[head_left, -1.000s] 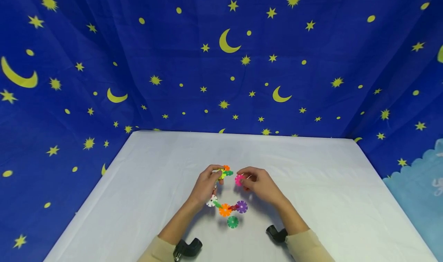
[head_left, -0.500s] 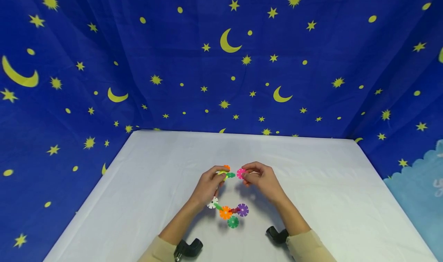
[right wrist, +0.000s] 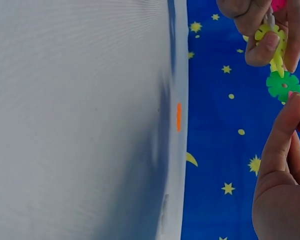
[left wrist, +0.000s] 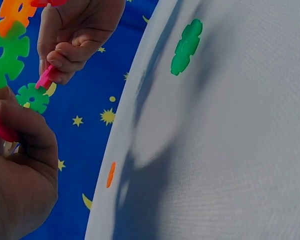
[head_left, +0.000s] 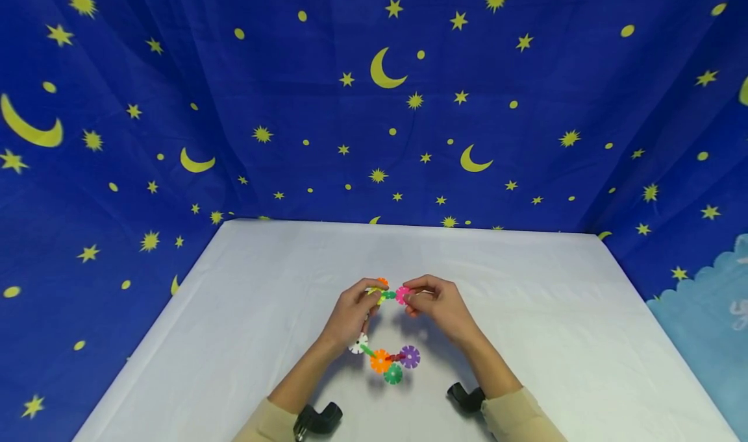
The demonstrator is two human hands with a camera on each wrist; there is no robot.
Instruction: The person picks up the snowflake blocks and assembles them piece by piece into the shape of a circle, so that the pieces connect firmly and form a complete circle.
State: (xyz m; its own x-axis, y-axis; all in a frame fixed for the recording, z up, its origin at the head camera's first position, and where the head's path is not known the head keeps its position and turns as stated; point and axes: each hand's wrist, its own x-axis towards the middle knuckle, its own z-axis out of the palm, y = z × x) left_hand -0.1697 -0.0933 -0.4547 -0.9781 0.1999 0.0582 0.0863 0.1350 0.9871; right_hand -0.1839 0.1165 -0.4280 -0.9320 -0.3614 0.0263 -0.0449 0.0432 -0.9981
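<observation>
A chain of notched plastic snowflake discs hangs from my left hand [head_left: 349,313], which pinches it at a yellow disc [right wrist: 268,39]. From that disc a green disc [right wrist: 284,86] juts toward the right. My right hand [head_left: 437,302] pinches a pink disc [head_left: 402,295] between thumb and fingers, its edge right at the green disc's rim. Below the left hand the chain curves through a white disc [head_left: 358,344], an orange disc [head_left: 381,361] and a small red link to a purple disc [head_left: 410,357]. The left fingers hide part of the chain.
On the white table [head_left: 526,299] lie a loose green disc [left wrist: 186,47], under the chain's end, and an orange disc [left wrist: 111,175] beyond the left hand. Black curved mounts [head_left: 318,418] sit by both wrists. A blue star-and-moon curtain [head_left: 292,104] surrounds the far sides.
My right hand has moved up, then slightly left, bringing the pink disc against the green disc's edge. The chain's lower end has sunk slightly; the left hand has barely moved.
</observation>
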